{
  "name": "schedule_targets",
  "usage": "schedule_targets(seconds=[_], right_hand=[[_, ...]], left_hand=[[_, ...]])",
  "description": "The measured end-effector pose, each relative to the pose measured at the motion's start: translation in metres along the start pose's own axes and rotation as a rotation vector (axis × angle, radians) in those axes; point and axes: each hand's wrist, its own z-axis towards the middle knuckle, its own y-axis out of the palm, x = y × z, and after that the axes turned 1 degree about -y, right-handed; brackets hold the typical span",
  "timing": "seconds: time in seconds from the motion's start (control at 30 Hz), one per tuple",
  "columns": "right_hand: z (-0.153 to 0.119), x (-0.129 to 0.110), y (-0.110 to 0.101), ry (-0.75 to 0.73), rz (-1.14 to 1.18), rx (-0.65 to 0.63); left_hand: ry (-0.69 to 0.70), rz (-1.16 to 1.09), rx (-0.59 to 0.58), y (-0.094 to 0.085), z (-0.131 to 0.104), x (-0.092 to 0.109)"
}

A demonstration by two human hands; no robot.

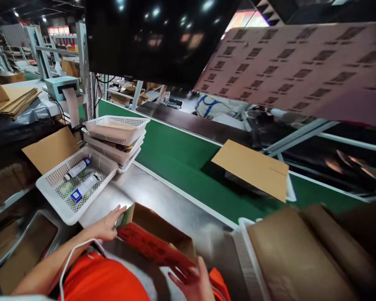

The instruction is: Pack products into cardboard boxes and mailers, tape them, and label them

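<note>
Left grip: the left hand pinches the red box at its left end.
Right grip: the right hand lies at the box's near right corner, thumb up against the end; blur hides whether it pinches, so one cannot tell.
Good handling: the person does best to support both ends evenly and press lightly, since the card walls could probably buckle.
Box place: at the near edge of the metal bench, well apart from the edge along the green belt.
Box look: oblong, open-topped, red with darker marks outside, plain brown and shadowed inside.
</note>
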Motion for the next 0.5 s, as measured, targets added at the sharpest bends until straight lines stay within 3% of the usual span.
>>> schedule_targets(seconds=[0.07,0.13,0.23,0.3,0.33,0.43,0.5], right_hand=[[-0.012,-0.006,0.005,0.017,-0.042,0.025],[-0.022,-0.004,0.010,-0.019,-0.189,0.058],[-0.025,0.008,0.025,-0.180,-0.645,0.167],[-0.019,0.013,0.037,-0.286,-1.023,0.217],[-0.017,0.014,0.044,-0.307,-1.182,0.225],[-0.018,0.009,0.060,-0.280,-1.457,0.253],[-0.028,0.006,0.072,-0.236,-1.539,0.270]], left_hand=[[0.005,0.076,-0.029,-0.011,-0.001,-0.012],[0.038,0.091,-0.031,-0.034,0.000,-0.019],[0.012,0.118,0.151,-0.089,0.008,-0.027],[-0.178,0.246,0.296,-0.131,0.016,-0.035],[-0.322,0.356,0.315,-0.149,0.019,-0.041],[-0.653,0.552,0.232,-0.186,0.022,-0.065],[-0.721,0.561,0.128,-0.196,0.018,-0.083]])
